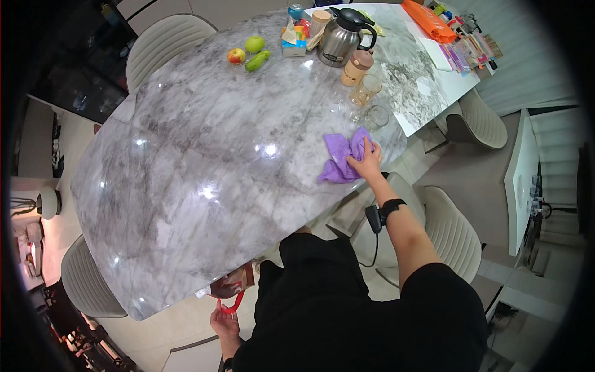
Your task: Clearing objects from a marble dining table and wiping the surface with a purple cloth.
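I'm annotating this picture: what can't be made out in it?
In the head view:
- tabletop under the purple cloth: covered by it
- steel jug's inside: hidden by walls and lid
- left hand: its arm past the wrist cut off by lower edge
- far-right clutter: too small to identify

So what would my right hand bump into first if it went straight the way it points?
The purple cloth, because your right hand is on it. Past that, probably the glasses, though depth and the exact line are hard to judge.

Beige ribbed chairs (457, 232), pale tile flr (135, 339); lt-gray pleated curtain (527, 56) upper rt, dark glossy panel (68, 77) upper L.
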Demonstrator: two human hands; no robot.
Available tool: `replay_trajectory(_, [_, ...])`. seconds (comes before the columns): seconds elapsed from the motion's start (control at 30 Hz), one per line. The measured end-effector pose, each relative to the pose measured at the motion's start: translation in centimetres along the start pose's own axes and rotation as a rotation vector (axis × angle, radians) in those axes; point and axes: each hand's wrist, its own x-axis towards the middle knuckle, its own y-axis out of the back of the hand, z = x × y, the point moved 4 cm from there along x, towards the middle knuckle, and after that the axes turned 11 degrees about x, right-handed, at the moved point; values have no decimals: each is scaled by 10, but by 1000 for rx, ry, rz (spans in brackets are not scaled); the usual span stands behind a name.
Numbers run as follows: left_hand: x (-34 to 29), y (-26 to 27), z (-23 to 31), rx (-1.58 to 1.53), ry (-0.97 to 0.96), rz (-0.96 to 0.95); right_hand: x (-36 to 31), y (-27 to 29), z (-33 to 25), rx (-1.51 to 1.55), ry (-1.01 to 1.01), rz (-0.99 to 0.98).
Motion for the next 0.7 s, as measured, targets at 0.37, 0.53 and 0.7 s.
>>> replay_trajectory(0.37, [-17, -63, -13, -54, -32, 74, -68, -117, -122, 376, 388, -601])
replay_trajectory(0.53, [-10, -64, -7, -62, -77, 88, -36, -109, -144, 478, 725, -935])
replay_trajectory(0.7, [-23, -63, -10, -91, -78, 139, 133, -68, -125, 111, 543, -336])
